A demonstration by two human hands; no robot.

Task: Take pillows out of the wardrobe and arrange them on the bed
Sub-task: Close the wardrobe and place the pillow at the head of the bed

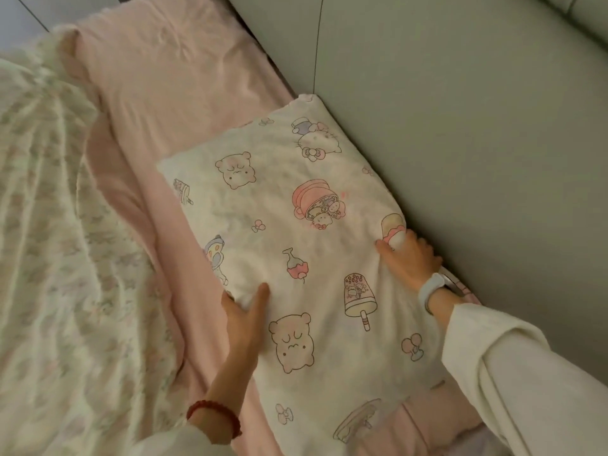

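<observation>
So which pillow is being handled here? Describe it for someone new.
Start at the grey padded headboard. Against it, on the pink sheet, lies the pillow under both hands. Its white cartoon-printed case sets it apart from the floral quilt.

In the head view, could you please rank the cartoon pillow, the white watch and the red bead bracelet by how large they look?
1. cartoon pillow, by far.
2 and 3. white watch and red bead bracelet look alike in size, so I won't rank them.
</observation>
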